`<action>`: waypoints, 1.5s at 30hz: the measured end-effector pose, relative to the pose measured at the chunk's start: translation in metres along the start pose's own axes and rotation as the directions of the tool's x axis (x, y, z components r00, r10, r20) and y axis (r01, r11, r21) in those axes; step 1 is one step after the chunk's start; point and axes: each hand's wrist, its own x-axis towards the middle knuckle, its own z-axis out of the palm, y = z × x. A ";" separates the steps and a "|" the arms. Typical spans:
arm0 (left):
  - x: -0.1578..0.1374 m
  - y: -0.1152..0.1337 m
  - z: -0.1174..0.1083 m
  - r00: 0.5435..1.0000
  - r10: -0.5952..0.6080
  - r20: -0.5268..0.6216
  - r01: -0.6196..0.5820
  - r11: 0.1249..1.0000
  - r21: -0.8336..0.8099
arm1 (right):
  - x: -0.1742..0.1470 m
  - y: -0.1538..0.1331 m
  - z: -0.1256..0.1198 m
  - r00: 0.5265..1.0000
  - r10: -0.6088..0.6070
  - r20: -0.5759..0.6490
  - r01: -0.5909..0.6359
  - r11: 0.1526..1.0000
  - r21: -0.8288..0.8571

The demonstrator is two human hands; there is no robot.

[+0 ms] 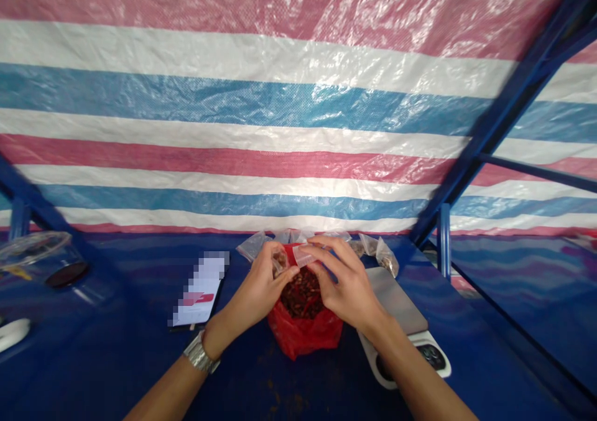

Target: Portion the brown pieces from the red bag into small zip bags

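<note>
An open red plastic bag [305, 334] stands on the blue surface, filled with small dark reddish-brown dried pieces [303, 293]. Above its mouth, my left hand [268, 275] is closed round a small clear plastic bag [280, 260] with some brownish contents. The fingers of my right hand [342, 278] pinch a translucent whitish piece [304, 255], which looks like the top of that small bag; where the two join is hard to make out. Behind my hands lie several small clear bags [252, 245], partly hidden, and on the right some hold brownish stuff [387, 258].
A kitchen scale [398, 300] with a metal plate sits right of the red bag, partly under my right forearm. On the left lies a phone [200, 290], its screen lit. Farther left are a clear plastic container [37, 253] and a white object [13, 334]. Blue frame bars [485, 122] and a striped sheet [261, 104] stand behind.
</note>
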 end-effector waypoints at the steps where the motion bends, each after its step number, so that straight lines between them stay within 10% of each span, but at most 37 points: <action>1: -0.001 0.003 -0.007 0.999 -0.038 -0.020 0.039 0.998 0.038 | 0.001 -0.002 -0.004 0.998 0.013 0.068 -0.013 1.000 0.008; 5: -0.007 0.010 -0.035 0.947 -0.307 0.091 0.293 0.945 0.147 | 0.000 -0.003 -0.011 0.911 0.059 0.408 -0.040 0.998 -0.055; 11: -0.011 0.003 -0.035 0.716 -0.523 0.463 0.505 0.845 0.173 | -0.006 0.006 0.006 0.824 0.122 0.554 -0.078 0.992 -0.103; 34: -0.002 -0.016 -0.009 0.795 -0.493 0.352 0.566 0.812 -0.142 | -0.006 0.016 0.005 0.798 0.101 0.594 -0.211 0.970 0.119; 43: -0.005 0.000 -0.054 0.700 -0.503 0.507 0.544 0.835 0.078 | -0.005 0.018 0.002 0.823 0.210 0.528 -0.322 0.938 0.129; 45: -0.004 0.005 -0.060 0.742 -0.471 0.476 0.508 0.859 0.058 | -0.003 0.020 0.001 0.837 0.229 0.497 -0.343 0.927 0.152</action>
